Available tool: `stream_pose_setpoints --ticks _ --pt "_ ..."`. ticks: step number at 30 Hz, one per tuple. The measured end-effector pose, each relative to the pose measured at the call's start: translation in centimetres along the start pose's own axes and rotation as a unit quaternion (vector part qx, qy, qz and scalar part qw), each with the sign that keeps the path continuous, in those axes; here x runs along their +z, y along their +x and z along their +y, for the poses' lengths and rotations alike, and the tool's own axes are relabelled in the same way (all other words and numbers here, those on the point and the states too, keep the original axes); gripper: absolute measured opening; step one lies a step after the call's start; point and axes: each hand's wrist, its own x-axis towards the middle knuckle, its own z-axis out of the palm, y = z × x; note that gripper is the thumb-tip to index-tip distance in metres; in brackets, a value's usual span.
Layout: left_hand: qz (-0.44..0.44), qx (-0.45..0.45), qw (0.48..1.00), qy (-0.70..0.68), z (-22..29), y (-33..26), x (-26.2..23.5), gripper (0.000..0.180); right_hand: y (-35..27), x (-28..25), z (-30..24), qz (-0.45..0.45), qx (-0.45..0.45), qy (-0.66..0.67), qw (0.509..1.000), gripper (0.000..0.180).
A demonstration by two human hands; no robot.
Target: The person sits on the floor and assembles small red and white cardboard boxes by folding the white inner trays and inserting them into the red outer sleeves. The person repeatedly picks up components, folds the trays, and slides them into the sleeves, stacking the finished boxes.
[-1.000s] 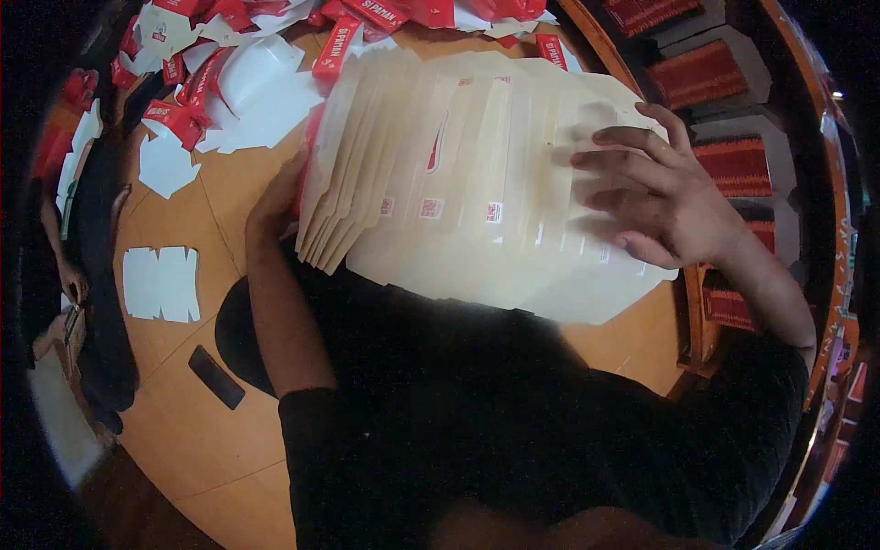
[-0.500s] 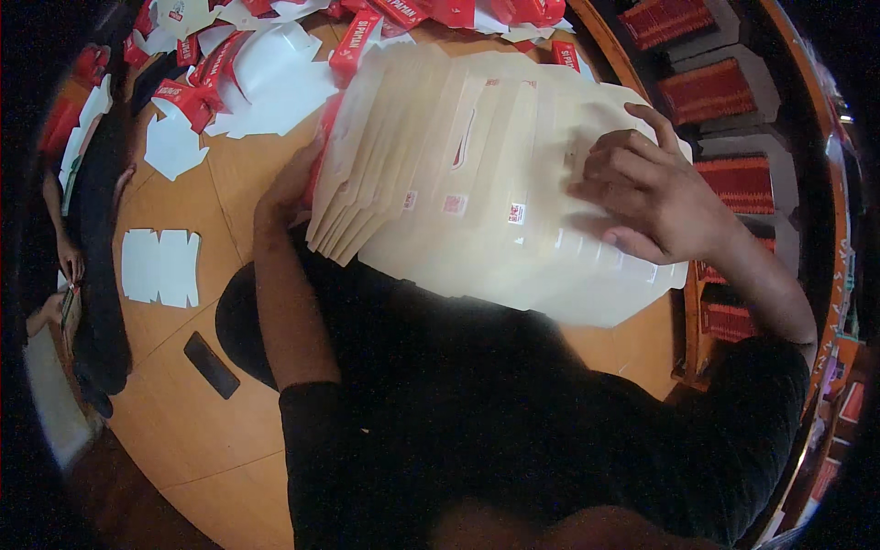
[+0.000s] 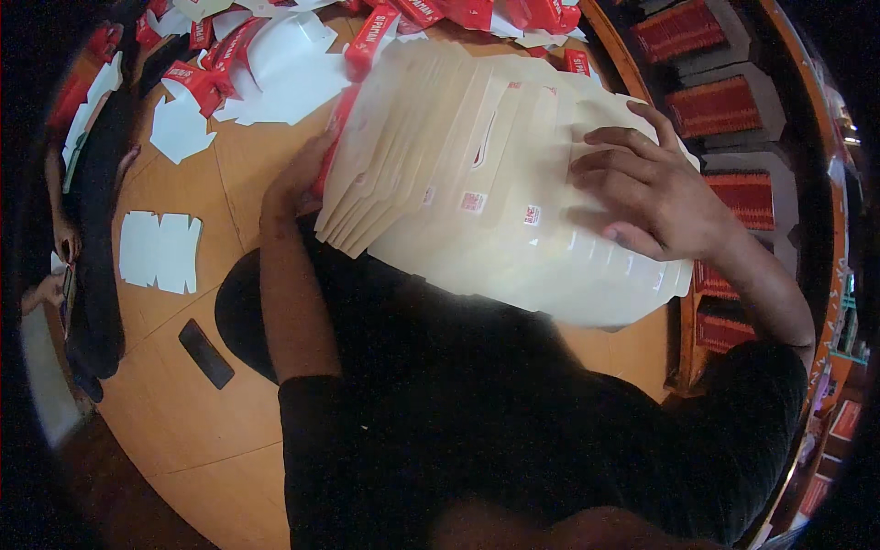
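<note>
A fanned stack of cream-coloured flat card box blanks (image 3: 477,238) lies tilted above my lap, with small red printed squares and a red edge on its left side. My left hand (image 3: 301,174) grips the stack at that left edge; its fingertips are partly hidden by the card. Over the right part of the stack, my right hand (image 3: 646,188) is open, its fingers apart and curved, fingertips at the surface of the front blank. The blanks overlap like steps on the left, and a broad one shows on the right.
Red and white card pieces (image 3: 284,73) are heaped at the far side. A white flat blank (image 3: 160,252) and a black phone (image 3: 207,354) lie on the floor at left. Red bundles (image 3: 715,105) sit along a wooden frame at right. Another person's hand (image 3: 66,240) shows at far left.
My view has shifted slightly, so the floor things sit a little differently. My right hand's fingers have spread a little over the blanks. My left hand keeps its grip.
</note>
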Motion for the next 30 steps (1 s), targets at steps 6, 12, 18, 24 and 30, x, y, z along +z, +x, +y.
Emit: stream_pose_setpoints --ticks 6,12,18,24,30 --pt "-0.012 0.026 0.998 -0.049 -0.6 -0.1 -0.3 0.054 0.5 0.3 0.0 -0.021 0.004 0.005 1.000 0.043" --pt "0.000 0.003 1.000 -0.023 -0.2 -0.1 -0.5 0.058 1.4 0.1 0.0 -0.003 -0.012 0.002 1.000 0.041" --pt "0.012 0.008 1.000 -0.015 0.1 -0.8 0.6 0.064 2.3 0.6 -0.2 -0.006 -0.025 -0.005 1.000 0.041" --pt "-0.049 0.042 0.997 -0.030 -0.7 0.0 -0.7 0.066 2.9 0.9 0.1 -0.015 -0.035 -0.004 0.999 0.043" --pt "-0.023 0.004 0.998 -0.053 0.5 -1.2 0.8 0.062 3.6 1.1 0.0 -0.013 -0.009 0.009 1.000 0.047"
